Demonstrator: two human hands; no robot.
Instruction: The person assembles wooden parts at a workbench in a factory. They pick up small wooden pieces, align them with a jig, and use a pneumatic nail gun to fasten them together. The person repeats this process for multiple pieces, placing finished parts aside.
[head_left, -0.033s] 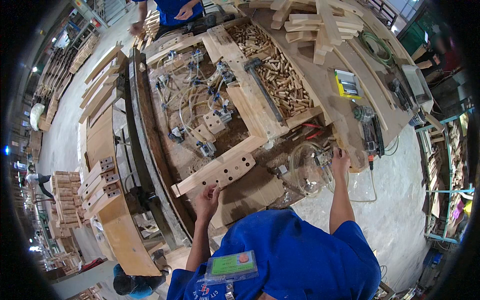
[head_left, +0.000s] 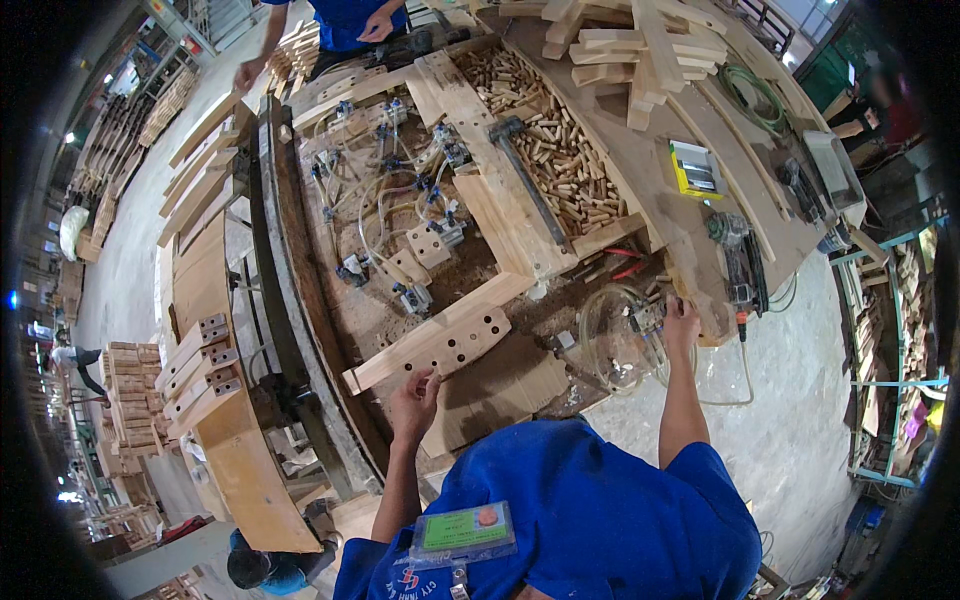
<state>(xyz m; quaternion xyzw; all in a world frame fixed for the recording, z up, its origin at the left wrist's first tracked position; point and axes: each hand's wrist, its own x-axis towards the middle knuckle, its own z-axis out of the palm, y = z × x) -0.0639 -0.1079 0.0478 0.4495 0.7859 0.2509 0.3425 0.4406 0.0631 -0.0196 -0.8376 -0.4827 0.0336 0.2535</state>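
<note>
Long pale wooden slat [head_left: 440,340] lying slanted across the dusty worktop [head_left: 520,395], rounded at one end, with a cluster of dark drilled holes near the middle and a squared-off end toward the lower left. Looks clean and freshly cut next to the sawdust all around. Left hand [head_left: 413,400] right at the slat's near edge, fingers loosely spread, fingertips touching or just about touching the wood, not gripping anything. Right hand [head_left: 682,320] well apart, off to the right, resting on a small metal fitting [head_left: 648,318] beside a coil of clear hose [head_left: 610,335]; can't tell how far closed those fingers are. Tray of wooden dowels [head_left: 560,140] further back, hammer [head_left: 525,175] lying beside it.
</note>
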